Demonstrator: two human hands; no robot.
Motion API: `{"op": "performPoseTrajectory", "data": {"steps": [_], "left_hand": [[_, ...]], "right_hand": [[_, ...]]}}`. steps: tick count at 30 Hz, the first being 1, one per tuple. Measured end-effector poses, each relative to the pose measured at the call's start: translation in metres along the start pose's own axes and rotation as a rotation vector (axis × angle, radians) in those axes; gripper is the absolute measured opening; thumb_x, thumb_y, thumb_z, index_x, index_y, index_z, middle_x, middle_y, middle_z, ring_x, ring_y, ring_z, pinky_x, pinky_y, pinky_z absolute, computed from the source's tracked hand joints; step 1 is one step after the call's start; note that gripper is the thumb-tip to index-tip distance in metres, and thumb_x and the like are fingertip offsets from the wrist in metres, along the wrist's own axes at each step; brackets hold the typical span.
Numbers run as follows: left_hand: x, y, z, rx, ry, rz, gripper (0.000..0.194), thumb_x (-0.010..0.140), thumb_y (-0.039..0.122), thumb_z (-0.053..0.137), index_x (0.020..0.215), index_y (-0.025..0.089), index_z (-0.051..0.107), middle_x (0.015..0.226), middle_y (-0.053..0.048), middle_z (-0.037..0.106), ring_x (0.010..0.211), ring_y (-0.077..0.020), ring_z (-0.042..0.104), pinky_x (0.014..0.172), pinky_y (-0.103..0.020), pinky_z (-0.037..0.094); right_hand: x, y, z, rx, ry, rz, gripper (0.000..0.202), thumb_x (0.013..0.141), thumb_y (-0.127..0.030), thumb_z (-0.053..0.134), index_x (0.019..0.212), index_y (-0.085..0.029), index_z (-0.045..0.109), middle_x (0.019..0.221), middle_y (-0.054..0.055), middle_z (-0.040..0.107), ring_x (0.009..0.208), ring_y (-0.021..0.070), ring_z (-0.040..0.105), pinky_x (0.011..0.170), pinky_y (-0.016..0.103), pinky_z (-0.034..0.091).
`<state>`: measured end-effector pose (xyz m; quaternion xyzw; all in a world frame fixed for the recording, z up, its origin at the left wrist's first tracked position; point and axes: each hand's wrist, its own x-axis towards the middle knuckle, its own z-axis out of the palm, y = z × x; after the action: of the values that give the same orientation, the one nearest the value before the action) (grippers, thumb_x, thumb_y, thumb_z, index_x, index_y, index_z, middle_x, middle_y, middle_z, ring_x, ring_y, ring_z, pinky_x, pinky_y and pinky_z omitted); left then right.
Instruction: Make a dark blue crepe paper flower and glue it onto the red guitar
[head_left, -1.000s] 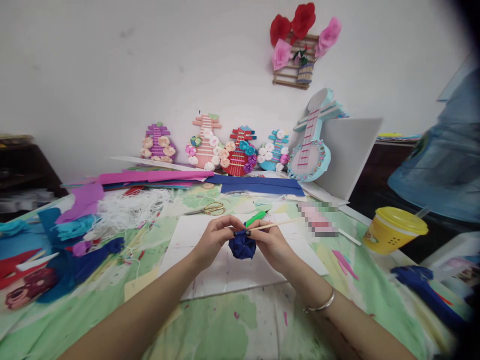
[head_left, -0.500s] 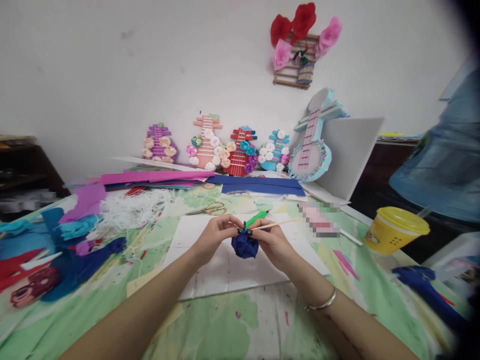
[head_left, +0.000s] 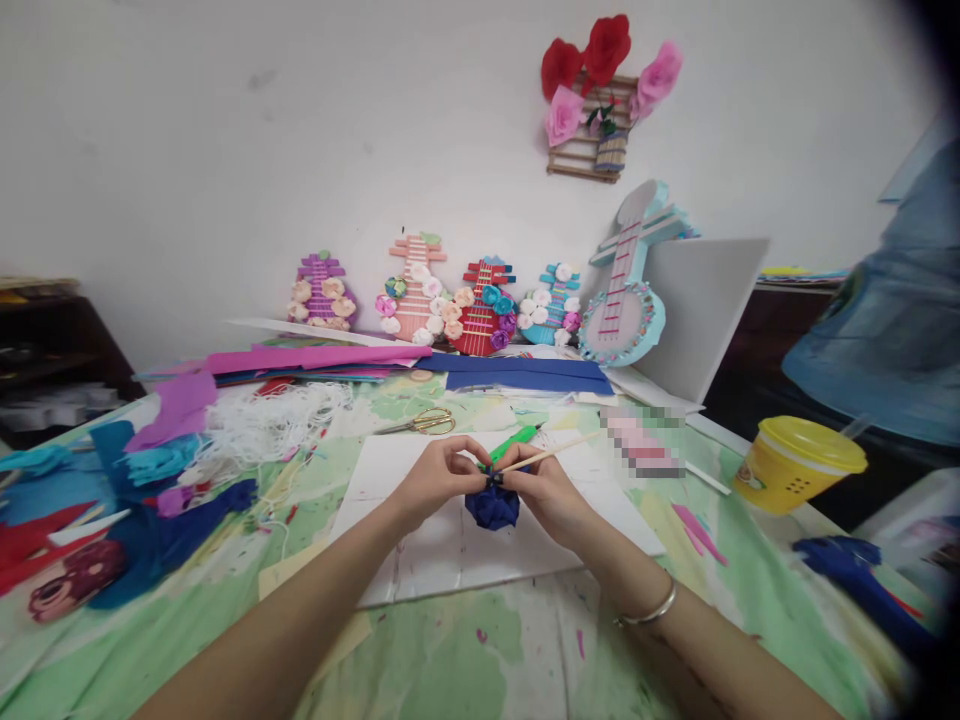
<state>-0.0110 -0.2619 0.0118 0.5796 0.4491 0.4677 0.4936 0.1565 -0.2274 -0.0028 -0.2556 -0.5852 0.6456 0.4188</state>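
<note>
A dark blue crepe-paper flower (head_left: 493,508) hangs below my fingertips, over a white foam board (head_left: 420,560). My left hand (head_left: 444,477) pinches its gathered top from the left. From the right, my right hand (head_left: 544,492) pinches the same spot, thumb against thumb. A thin wooden stick (head_left: 551,453) is also in my right hand, jutting out toward the upper right. Behind the fingers lies a green utility knife (head_left: 516,441) on the board. Gold-handled scissors (head_left: 429,421) rest just past the board's far edge.
White yarn (head_left: 262,420) and coloured paper scraps (head_left: 180,500) spread over the left side. Blue paper sheets (head_left: 525,376) lie at the back, before several decorated lute shapes (head_left: 484,310) against the wall. A yellow lidded tub (head_left: 799,465) stands at right, near a blue glue gun (head_left: 847,565).
Both hands stay pinched at the flower's top, with small finger shifts. The flower's top edge now sits a little lower under the thumbs. The whole view has shifted slightly.
</note>
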Motion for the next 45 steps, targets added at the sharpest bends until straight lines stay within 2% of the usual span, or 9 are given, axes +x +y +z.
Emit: {"op": "performPoseTrajectory", "data": {"steps": [4,7,11,21,37,43,45], "left_hand": [[0.0,0.001,0.0,0.029,0.004,0.027,0.012,0.061,0.013,0.06,0.074,0.013,0.06,0.046,0.005,0.052,0.046,-0.0078,0.043,0.05,-0.02,0.029],[0.001,0.0,-0.002,0.003,0.003,0.054,0.014,0.062,0.01,0.055,0.075,0.014,0.059,0.049,0.004,0.055,0.051,-0.0093,0.048,0.054,-0.021,0.033],[0.0,0.002,-0.005,-0.052,-0.077,0.024,0.025,0.058,0.008,0.058,0.082,0.015,0.058,0.061,0.0,0.062,0.06,-0.0128,0.056,0.058,-0.023,0.038],[-0.002,0.005,-0.011,-0.089,-0.233,0.02,0.028,0.061,0.011,0.065,0.087,0.016,0.055,0.073,-0.002,0.063,0.064,-0.0124,0.056,0.057,-0.022,0.038],[-0.002,0.007,-0.011,-0.125,-0.237,0.012,0.025,0.065,0.018,0.071,0.086,0.014,0.059,0.075,-0.004,0.065,0.067,-0.0143,0.059,0.062,-0.025,0.042],[-0.001,0.004,-0.004,-0.093,-0.077,0.041,0.017,0.072,0.026,0.067,0.08,0.014,0.059,0.063,-0.001,0.06,0.059,-0.0106,0.053,0.058,-0.022,0.036],[-0.001,0.003,-0.003,-0.093,-0.063,0.054,0.018,0.072,0.027,0.068,0.08,0.014,0.058,0.063,0.0,0.06,0.058,-0.0099,0.051,0.056,-0.021,0.034]], "right_hand": [[0.001,0.002,0.0,-0.035,-0.01,0.008,0.007,0.062,-0.015,0.065,0.064,-0.016,0.058,0.059,-0.002,0.052,0.058,0.0113,0.044,0.057,0.025,0.031],[0.001,0.001,-0.001,-0.029,-0.015,0.015,0.007,0.062,-0.015,0.065,0.064,-0.017,0.058,0.059,-0.002,0.053,0.059,0.0115,0.045,0.057,0.025,0.031],[0.002,-0.001,-0.001,0.018,0.004,0.008,0.008,0.061,-0.017,0.066,0.063,-0.017,0.058,0.059,-0.002,0.054,0.058,0.0117,0.045,0.056,0.025,0.031],[0.0,-0.002,-0.002,0.012,0.017,-0.009,0.008,0.063,-0.016,0.065,0.063,-0.017,0.057,0.058,-0.002,0.051,0.057,0.0112,0.044,0.055,0.024,0.031],[-0.002,-0.008,-0.001,0.058,-0.008,0.004,0.008,0.063,-0.016,0.066,0.064,-0.018,0.058,0.059,-0.002,0.055,0.058,0.0116,0.047,0.055,0.025,0.032],[-0.003,-0.01,-0.002,0.073,-0.034,-0.002,0.009,0.064,-0.016,0.069,0.066,-0.017,0.06,0.062,-0.001,0.057,0.06,0.0117,0.049,0.058,0.025,0.033],[-0.003,-0.01,-0.002,0.075,-0.037,-0.007,0.009,0.064,-0.016,0.069,0.067,-0.017,0.061,0.062,-0.002,0.056,0.06,0.0112,0.048,0.057,0.025,0.032]]}}
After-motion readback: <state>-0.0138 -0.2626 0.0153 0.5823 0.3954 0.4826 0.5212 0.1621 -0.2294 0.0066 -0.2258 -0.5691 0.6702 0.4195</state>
